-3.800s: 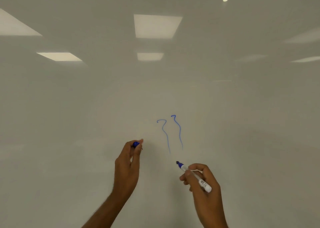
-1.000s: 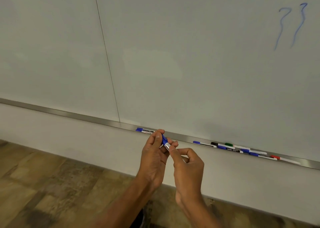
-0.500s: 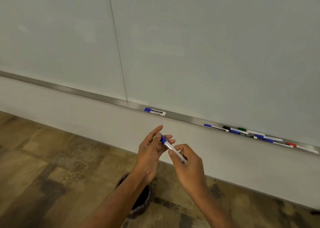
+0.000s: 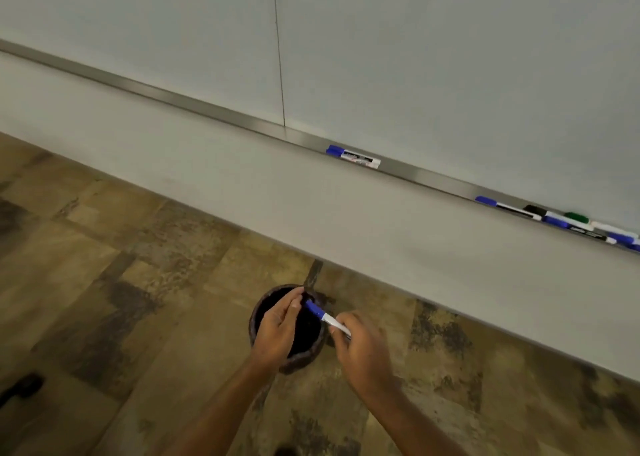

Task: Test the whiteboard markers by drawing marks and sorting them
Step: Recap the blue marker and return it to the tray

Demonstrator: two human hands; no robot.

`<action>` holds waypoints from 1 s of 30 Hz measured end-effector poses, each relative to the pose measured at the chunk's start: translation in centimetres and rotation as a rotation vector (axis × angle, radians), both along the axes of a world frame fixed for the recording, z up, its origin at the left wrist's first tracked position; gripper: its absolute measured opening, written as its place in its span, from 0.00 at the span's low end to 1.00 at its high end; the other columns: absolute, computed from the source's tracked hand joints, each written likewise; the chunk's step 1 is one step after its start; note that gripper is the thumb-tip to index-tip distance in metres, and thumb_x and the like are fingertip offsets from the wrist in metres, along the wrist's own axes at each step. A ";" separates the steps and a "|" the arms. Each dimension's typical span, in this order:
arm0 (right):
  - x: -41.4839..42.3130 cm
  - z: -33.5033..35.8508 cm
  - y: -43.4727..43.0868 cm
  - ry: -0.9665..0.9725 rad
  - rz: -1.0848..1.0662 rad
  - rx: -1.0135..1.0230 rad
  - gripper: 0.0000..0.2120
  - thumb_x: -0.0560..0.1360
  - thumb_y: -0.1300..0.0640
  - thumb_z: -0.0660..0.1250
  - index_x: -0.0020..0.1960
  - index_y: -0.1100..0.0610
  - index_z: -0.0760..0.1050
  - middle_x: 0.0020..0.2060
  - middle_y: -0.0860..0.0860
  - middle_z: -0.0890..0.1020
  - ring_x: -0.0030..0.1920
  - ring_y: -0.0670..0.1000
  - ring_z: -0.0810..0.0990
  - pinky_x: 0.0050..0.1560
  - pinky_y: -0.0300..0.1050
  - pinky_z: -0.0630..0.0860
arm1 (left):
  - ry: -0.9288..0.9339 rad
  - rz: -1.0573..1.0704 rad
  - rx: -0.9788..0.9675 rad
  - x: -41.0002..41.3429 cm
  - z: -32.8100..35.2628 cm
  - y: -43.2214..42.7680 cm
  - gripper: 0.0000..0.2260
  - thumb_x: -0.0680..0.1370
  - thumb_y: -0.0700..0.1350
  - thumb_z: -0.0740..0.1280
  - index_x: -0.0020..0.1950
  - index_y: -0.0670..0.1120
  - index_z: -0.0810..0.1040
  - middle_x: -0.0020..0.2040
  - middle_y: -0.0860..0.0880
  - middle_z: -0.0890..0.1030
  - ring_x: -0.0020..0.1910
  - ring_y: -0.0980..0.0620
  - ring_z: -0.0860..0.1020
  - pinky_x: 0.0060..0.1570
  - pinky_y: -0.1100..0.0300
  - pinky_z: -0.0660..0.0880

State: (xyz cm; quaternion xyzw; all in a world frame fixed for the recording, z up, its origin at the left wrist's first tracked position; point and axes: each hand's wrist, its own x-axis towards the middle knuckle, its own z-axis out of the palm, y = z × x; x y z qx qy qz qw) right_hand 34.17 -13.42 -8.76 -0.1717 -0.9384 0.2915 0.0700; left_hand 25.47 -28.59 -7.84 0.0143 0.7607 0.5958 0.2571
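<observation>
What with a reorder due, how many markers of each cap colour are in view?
Blue markers: 6, counting the held marker and one cut by the frame edge
Black marker: 1
Green marker: 1
Total: 8

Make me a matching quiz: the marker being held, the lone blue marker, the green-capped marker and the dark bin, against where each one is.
1. held marker
2. lone blue marker
3. green-capped marker
4. dark bin

A. on the floor
B. in the cluster, right end of the tray
C. between left hand and right hand
D. alone on the tray

Pairs: 1-C, 2-D, 3-B, 4-A
</observation>
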 end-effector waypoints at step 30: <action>-4.5 -8.4 0.3 -0.182 -0.145 0.021 0.15 0.78 0.50 0.68 0.62 0.54 0.78 0.60 0.51 0.81 0.63 0.56 0.76 0.61 0.55 0.69 | 0.327 -0.169 -0.456 -6.5 -5.4 -5.4 0.22 0.87 0.49 0.49 0.81 0.48 0.57 0.82 0.51 0.54 0.80 0.56 0.46 0.75 0.58 0.48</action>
